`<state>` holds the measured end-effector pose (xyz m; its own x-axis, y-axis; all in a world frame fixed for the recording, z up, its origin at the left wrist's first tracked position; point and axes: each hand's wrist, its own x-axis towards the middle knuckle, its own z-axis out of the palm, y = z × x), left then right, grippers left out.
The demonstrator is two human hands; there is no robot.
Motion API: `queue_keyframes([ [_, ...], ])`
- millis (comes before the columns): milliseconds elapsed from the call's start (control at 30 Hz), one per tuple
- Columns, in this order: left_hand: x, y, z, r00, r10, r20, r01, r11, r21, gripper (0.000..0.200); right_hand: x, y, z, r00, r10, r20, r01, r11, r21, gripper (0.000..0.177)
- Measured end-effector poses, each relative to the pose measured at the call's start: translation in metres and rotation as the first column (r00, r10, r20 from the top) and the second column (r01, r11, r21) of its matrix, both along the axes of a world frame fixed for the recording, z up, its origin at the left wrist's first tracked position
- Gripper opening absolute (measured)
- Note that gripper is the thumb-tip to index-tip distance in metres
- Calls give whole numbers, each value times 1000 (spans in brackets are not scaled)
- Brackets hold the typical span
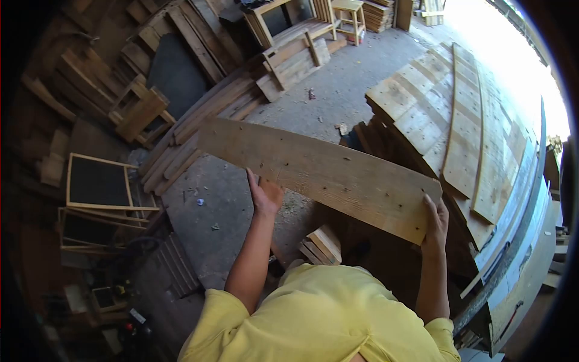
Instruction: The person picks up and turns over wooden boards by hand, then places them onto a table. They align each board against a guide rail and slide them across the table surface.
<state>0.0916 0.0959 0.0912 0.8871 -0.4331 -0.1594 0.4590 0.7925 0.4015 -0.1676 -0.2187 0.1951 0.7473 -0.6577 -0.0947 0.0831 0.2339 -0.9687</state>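
A long wooden board (313, 166) with dark knots spans the middle of the view, held up off the floor and slanting down to the right. My left hand (266, 194) supports its lower edge left of the middle, thumb on the near face and the other fingers partly hidden behind the wood. At the board's right end, my right hand (434, 220) is closed around the edge with its thumb on the near face. The board's far left end extends well past my left hand.
On the right, a large stack of planks (422, 102) rises beside me. Lumber (187, 136) lines the floor at left, near black-panelled wooden frames (99, 181). Short wood blocks (322, 244) lie by my feet. A wooden stool (350, 18) stands farther back.
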Motion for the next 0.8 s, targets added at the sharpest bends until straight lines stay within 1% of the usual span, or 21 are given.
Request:
queue_keyframes([
  [33, 7, -2, 24, 1000, 11, 10, -11, 1000, 11, 79, -8, -5, -25, 999, -4, -38, 8, 994, 108, 32],
  [67, 15, -3, 42, 995, 50, 91, -63, 988, 145, 74, -14, -6, -49, 997, -5, -75, 21, 977, 212, 34],
  [100, 17, -3, 60, 981, 79, 177, -125, 955, 268, 68, -17, -4, -71, 998, 5, -61, 8, 976, 218, 34],
  [133, 13, -3, 76, 987, 79, 140, -111, 965, 239, 64, -20, -1, -92, 997, 0, -78, 22, 959, 281, 35],
  [167, 11, -5, 87, 984, 86, 158, -123, 963, 242, 64, -20, 2, -108, 996, -8, -89, 38, 939, 343, 36],
  [200, 6, -7, 94, 979, 74, 189, -121, 961, 248, 66, -20, 5, -119, 999, -3, -51, 24, 909, 417, 36],
  [300, -3, -9, 102, 966, 54, 251, -119, 961, 251, 71, -26, 4, -143, 999, 47, 2, -42, 867, 497, 36],
  [333, -4, -9, 103, 971, 80, 227, -128, 971, 204, 72, -34, 1, -150, 999, 52, 8, -49, 864, 501, 36],
  [367, -4, -10, 103, 974, 106, 202, -138, 978, 155, 73, -41, -2, -158, 998, 61, 17, -63, 893, 445, 37],
  [400, 1, -10, 102, 971, 114, 208, -148, 976, 157, 73, -40, -3, -158, 997, 74, 25, -78, 919, 387, 37],
  [433, 9, -9, 98, 973, 114, 202, -124, 992, 33, 75, -40, -7, -155, 996, 84, 32, -90, 916, 390, 37],
  [467, 16, -9, 96, 974, 113, 195, -97, 991, -88, 77, -44, -11, -137, 973, 231, -10, -225, 954, 196, 38],
  [500, 19, -8, 97, 972, 119, 201, -104, 991, -80, 77, -48, -13, -121, 930, 360, -77, -361, 933, 2, 40],
  [533, 22, -9, 97, 979, 185, 82, -184, 983, -25, 75, -47, -16, -110, 899, 413, -147, -415, 910, 16, 43],
  [567, 26, -8, 97, 966, 257, -40, -255, 966, 40, 74, -42, -16, -90, 869, 423, -257, -462, 880, -113, 47],
  [600, 69, 11, 38, 841, -73, 537, 248, 933, -262, 63, -39, -19, -83, 872, 394, -290, -480, 805, -350, 47],
  [633, 68, 4, 43, 856, -23, 517, 183, 948, -261, 67, -36, -20, -80, 881, 356, -310, -472, 675, -568, 47],
  [667, 71, -2, 40, 838, 34, 544, 151, 945, -291, 53, -35, -19, -77, 881, 360, -308, -474, 677, -564, 47],
  [700, 76, -6, 39, 816, 91, 571, 121, 939, -323, 40, -33, -17, -74, 903, 285, -322, -430, 593, -680, 46],
  [733, 78, -6, 37, 815, 102, 570, 123, 931, -343, 21, -31, -15, -71, 922, 209, -325, -386, 491, -781, 45],
  [800, 72, -8, 55, 841, 99, 531, 105, 934, -340, 21, -28, -2, -57, 921, 175, -347, -388, 476, -789, 44],
])
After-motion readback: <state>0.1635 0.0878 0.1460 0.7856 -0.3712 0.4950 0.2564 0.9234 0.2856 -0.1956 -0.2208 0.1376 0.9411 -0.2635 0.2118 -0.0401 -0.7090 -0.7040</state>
